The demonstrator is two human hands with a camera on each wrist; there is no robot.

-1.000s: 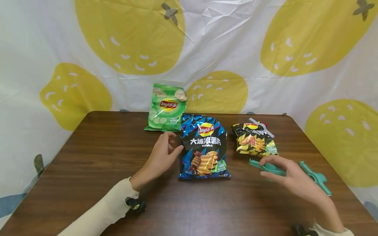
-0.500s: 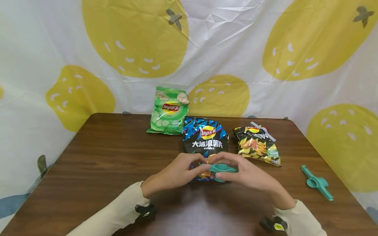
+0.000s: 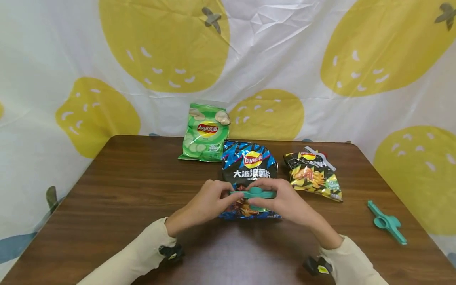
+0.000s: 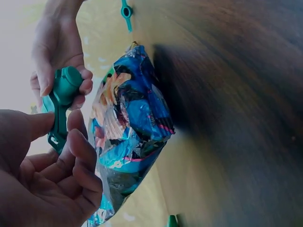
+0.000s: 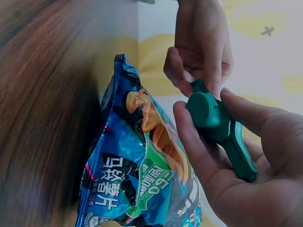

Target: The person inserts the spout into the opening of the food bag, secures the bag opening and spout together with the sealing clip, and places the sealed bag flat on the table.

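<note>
A teal bag clip with a round capped spout (image 3: 255,192) is held in the air over the lower part of a blue-and-black chip bag (image 3: 251,166). My left hand (image 3: 204,204) pinches one end of the clip between thumb and fingers. From the other side, my right hand (image 3: 288,202) grips the clip near its middle, thumb and fingers on either face. In the right wrist view the clip (image 5: 208,111) looks closed, its round cap towards the camera. The bag (image 4: 137,104) lies just beyond both hands, apart from the clip.
A green chip bag (image 3: 204,136) leans at the back, beside the blue one. To the right lies a black-and-yellow chip bag (image 3: 313,174) with a white clip (image 3: 320,157) across its top. Another teal clip (image 3: 386,221) rests near the table's right edge (image 3: 420,221).
My right hand has lifted the nearer teal clip from the table and brought it left over the blue bag. My left hand has left the bag's side and now pinches the clip's end.
</note>
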